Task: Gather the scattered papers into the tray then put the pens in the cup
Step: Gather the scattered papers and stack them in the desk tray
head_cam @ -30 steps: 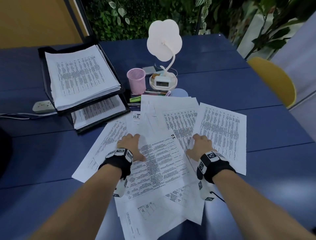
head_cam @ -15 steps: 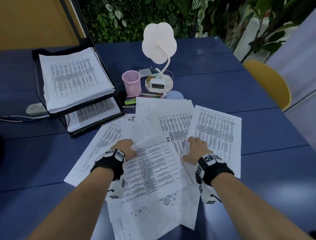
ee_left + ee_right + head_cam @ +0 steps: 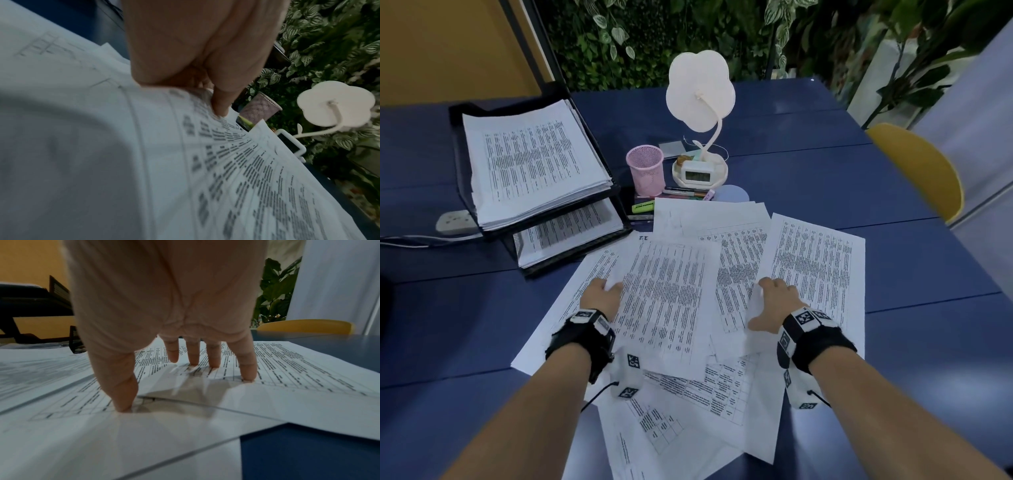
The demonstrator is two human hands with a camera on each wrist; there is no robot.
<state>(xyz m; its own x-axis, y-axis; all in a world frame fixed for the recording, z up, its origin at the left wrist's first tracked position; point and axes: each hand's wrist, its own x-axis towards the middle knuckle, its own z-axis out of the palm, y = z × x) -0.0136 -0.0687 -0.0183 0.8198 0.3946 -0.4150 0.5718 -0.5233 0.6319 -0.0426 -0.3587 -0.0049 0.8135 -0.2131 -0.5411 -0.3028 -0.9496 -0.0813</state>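
Several printed sheets [image 3: 811, 267] lie scattered and overlapping on the blue table [image 3: 893, 260]. My left hand [image 3: 609, 287] pinches the left edge of the top sheet [image 3: 667, 301]. In the left wrist view the thumb [image 3: 220, 105] presses on that sheet's edge. My right hand [image 3: 765, 301] rests on the papers to the right, its fingertips [image 3: 247, 373] spread and pressing down. A black two-tier tray [image 3: 457, 144] stacked with paper stands at the far left. The pink mesh cup [image 3: 645, 171] stands beyond the papers, with pens [image 3: 685, 193] and a green highlighter [image 3: 643, 206] lying beside it.
A white flower-shaped lamp [image 3: 700, 92] with a small clock [image 3: 697, 174] stands right of the cup. A power strip [image 3: 453, 221] and its cable lie left of the tray. A yellow chair [image 3: 917, 168] stands at the table's right edge. Plants line the back.
My left hand went from lying flat on the top sheet to pinching its edge and has slid it away from me. The right hand has kept pressing on the papers.
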